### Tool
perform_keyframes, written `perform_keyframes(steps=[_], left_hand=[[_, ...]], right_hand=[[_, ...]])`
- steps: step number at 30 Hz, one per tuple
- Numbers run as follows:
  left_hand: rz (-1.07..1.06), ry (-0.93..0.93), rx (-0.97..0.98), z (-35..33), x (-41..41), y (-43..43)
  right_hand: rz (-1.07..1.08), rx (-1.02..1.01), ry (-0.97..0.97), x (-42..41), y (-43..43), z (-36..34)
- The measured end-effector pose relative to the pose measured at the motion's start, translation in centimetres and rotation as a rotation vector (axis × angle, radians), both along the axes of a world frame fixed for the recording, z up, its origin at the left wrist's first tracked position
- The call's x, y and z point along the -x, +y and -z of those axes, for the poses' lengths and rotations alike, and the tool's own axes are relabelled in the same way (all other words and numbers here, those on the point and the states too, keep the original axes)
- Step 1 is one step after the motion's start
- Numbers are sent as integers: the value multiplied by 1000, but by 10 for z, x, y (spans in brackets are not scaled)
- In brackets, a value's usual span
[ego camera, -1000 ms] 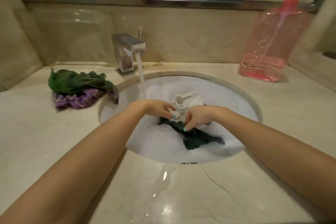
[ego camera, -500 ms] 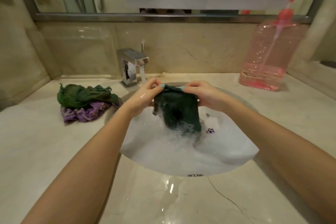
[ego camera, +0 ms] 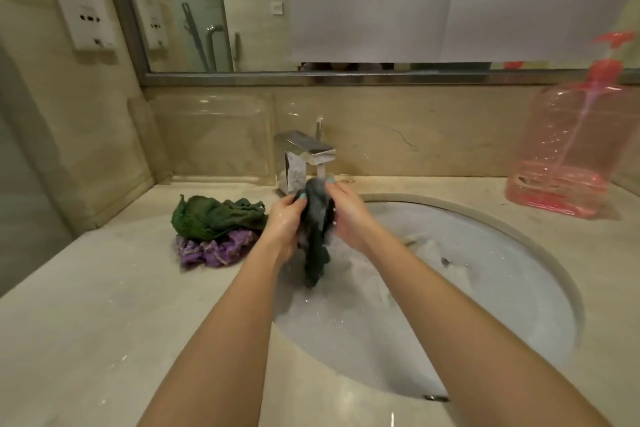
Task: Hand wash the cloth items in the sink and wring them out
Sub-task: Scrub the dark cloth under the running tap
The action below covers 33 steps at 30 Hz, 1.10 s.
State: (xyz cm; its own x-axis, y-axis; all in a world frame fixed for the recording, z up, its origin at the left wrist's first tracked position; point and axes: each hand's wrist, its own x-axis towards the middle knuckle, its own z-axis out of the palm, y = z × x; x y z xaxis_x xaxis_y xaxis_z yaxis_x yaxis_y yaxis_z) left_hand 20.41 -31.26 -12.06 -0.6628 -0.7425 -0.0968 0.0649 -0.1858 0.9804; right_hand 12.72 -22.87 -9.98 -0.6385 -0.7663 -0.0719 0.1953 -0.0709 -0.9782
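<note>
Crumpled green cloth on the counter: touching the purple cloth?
Touching. Head view: the crumpled green cloth lies directly on the crumpled purple cloth, overlapping it with no gap.

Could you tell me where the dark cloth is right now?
In the head view the dark cloth hangs near centre, held by left hand and right hand under the running faucet, over the sink.
</note>
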Motion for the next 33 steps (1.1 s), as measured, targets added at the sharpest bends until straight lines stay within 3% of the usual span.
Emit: perform_keyframes(steps=[7, 10, 12, 14, 17, 22, 27, 30, 33], left_hand=[[-26, 76, -121, -9, 4, 6], [131, -145, 42, -10, 11, 23], [158, -259, 221, -8, 17, 36], [91, -231, 330, -8, 22, 45], [14, -154, 319, -13, 27, 46], [-57, 56, 38, -19, 26, 32], [-130, 120, -39, -18, 17, 17], [-20, -80, 127, -11, 12, 13], [168, -502, 366, 5, 5, 8]], right_hand=[[110, -102, 146, 11, 5, 9], [189, -122, 107, 12, 5, 3], [274, -132, 267, 12, 0, 3], [393, -111, 483, 9, -2, 7], [459, -113, 617, 10, -2, 13], [58, -371, 389, 21, 13, 16], [-294, -382, 206, 37, 30, 28], [-262, -319, 136, 48, 35, 31], [-231, -588, 322, 58, 44, 34]])
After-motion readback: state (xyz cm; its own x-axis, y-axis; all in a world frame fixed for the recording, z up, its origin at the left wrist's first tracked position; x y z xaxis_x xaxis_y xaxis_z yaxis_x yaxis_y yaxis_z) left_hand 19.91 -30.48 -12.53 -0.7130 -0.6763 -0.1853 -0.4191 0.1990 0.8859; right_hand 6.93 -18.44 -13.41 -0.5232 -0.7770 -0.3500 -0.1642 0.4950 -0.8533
